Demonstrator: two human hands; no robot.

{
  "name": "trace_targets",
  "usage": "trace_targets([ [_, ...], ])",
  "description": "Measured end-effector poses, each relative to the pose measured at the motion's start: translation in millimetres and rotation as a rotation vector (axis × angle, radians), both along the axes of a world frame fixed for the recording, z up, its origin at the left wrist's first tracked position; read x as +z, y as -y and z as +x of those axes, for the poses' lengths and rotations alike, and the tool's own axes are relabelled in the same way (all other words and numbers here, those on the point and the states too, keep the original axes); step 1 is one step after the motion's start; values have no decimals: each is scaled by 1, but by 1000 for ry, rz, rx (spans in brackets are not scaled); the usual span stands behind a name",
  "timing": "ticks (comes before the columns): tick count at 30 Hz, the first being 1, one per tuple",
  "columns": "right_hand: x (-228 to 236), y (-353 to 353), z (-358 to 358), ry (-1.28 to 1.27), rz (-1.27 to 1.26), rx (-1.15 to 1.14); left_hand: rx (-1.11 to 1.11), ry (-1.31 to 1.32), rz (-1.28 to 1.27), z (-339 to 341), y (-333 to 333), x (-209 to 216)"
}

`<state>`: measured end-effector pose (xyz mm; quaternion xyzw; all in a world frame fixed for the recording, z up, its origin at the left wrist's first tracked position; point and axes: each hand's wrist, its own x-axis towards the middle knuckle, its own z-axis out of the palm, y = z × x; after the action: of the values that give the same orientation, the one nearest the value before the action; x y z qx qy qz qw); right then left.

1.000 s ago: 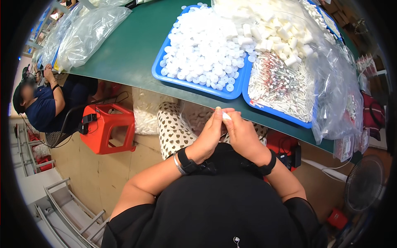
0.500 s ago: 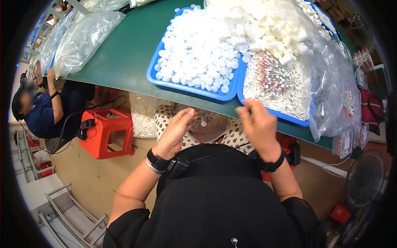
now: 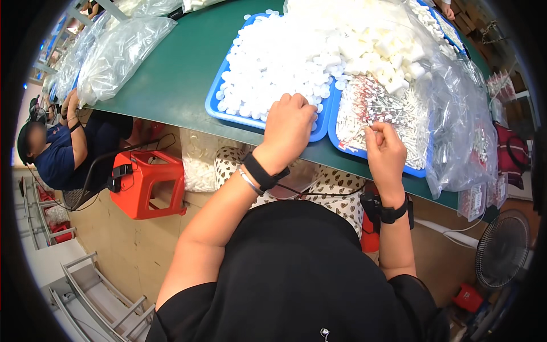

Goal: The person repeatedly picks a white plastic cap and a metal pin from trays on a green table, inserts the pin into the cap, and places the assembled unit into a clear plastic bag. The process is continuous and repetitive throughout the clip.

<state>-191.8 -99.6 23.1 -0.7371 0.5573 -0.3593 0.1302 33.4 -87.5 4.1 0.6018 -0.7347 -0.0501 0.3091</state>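
Note:
My left hand reaches over the front edge of a blue tray and into a heap of small round white plastic caps. Its fingers are curled down together among the caps, and their tips are mostly hidden. Over a second blue tray to the right, my right hand has thumb and forefinger pinched together. That tray holds many thin white stick-like parts, some with red or dark metallic ends. Whatever sits in the right pinch is too small to make out.
A clear bag of cream cylindrical pieces lies behind the trays; loose clear plastic drapes at right. Another clear bag lies on the green table at left, near a seated person. A red stool stands below.
My left hand has gone from above my lap up and right into the tray of caps. My right hand has moved right to the stick-like parts and its fingers have come together.

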Motion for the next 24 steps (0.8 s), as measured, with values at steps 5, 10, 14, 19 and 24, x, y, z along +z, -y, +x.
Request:
trace_targets([
  [5,22,-11,-2,74,-54,104,17,156,-14,-8,4,2],
  [10,27,-26,-1,110,101,120,-82,97,-2,-3,5,3],
  [14,25,-29,2,126,18,194,-75,-269,13,-2,1,10],
  [19,38,-34,6,24,-80,275,-94,-1529,751,-10,-30,32],
  [24,36,-34,9,-103,-184,302,-197,-1925,852,-11,-44,16],
])
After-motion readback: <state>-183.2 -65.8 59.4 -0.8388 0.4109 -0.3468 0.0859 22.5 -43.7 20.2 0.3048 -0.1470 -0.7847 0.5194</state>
